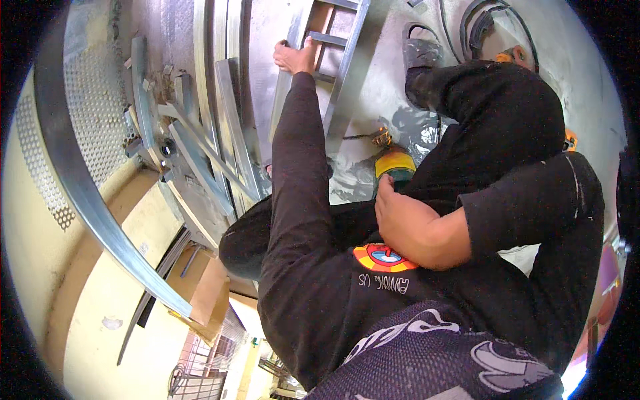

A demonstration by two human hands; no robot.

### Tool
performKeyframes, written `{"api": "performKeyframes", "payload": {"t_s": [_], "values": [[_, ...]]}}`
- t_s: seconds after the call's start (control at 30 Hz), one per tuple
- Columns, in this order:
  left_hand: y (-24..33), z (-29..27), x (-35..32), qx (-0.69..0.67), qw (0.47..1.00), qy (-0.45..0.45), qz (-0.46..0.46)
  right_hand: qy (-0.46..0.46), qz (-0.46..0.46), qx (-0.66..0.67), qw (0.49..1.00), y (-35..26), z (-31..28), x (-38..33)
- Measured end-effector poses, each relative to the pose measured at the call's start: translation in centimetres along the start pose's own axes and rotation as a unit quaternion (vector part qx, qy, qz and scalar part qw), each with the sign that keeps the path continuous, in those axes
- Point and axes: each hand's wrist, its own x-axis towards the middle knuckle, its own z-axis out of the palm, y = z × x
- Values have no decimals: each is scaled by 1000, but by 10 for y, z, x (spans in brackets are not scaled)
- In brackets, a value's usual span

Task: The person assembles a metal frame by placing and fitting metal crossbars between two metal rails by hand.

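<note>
A ladder-like metal frame (328, 39), with two long rails and short crosspieces, lies on the floor at the top middle. My left hand (295, 57) is closed around its left rail, with the arm stretched far forward. My right hand (415, 223) is near my lap, its fingers bent against a rounded green-and-yellow tool (395, 164). The hand and my leg hide most of that tool, so its exact kind does not show. Just beyond it lies a small orange-and-black object (381, 137), too small to name.
Several long metal bars (230, 100) and offcuts (197, 157) lie to the left. A perforated metal sheet (93, 107) and a curved metal strip (110, 230) stand farther left. Dark cable (467, 27) coils at the top right beside an orange tool (517, 57), near my shoe (423, 53).
</note>
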Motion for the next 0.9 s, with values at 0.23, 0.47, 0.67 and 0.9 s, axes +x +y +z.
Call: {"api": "performKeyframes", "payload": {"t_s": [0.23,0.47,0.67,0.9], "values": [[-10,7,7,49,998,-7,-46,36,58,-51,996,-2,4,6],[-2,20,10,51,998,-18,-30,22,79,-90,993,-6,6,6],[-10,13,9,108,993,-40,-40,35,68,-101,992,-7,10,10],[-4,12,11,113,990,-56,-55,43,88,-107,989,-11,13,9]]}}
